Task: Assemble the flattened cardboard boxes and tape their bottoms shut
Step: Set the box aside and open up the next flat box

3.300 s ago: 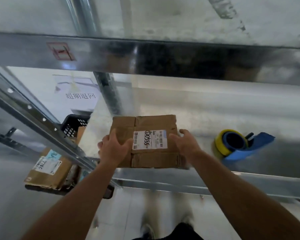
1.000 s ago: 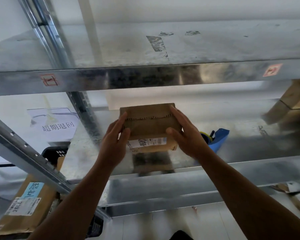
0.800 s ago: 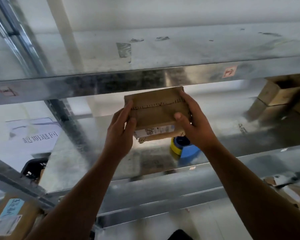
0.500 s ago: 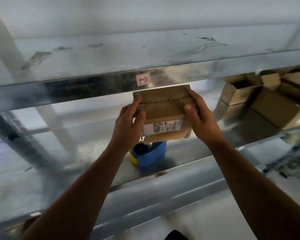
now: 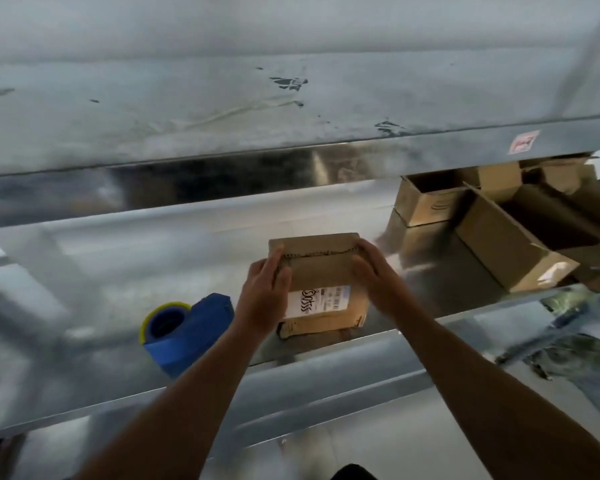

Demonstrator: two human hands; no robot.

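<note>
My two forearms reach up from the near edge. My left grip [image 5: 265, 299] is clamped on the left side of the small cardboard box [image 5: 321, 268], thumb on the near face and fingers round the upper corner. My right grip [image 5: 378, 284] clasps the opposite side the same way, though blur softens its fingers.

The box sits between my palms at the near lip of the metal shelf [image 5: 101, 271], right of centre. I cannot tell whether its base touches the steel or hangs just above it.

I judge this step to be setting the made-up box down. To do it well I should squeeze both sides evenly, since thin corrugated board buckles easily. I should keep the base level and let it land flat. The sheet metal looks slick, so I should place the box rather than slide it.

The box is squat and brown, and its lower near edge is scuffed. A white printed label [image 5: 321, 301] covers the near face, and a ragged dark seam crosses above it.

Just left on the shelf lies a blue tape dispenser [image 5: 201, 327] with a yellow-rimmed roll. Far right, several open cardboard boxes [image 5: 426, 202] lie tumbled together, flaps up. Above everything runs the dull, scratched upper shelf [image 5: 222, 109].
</note>
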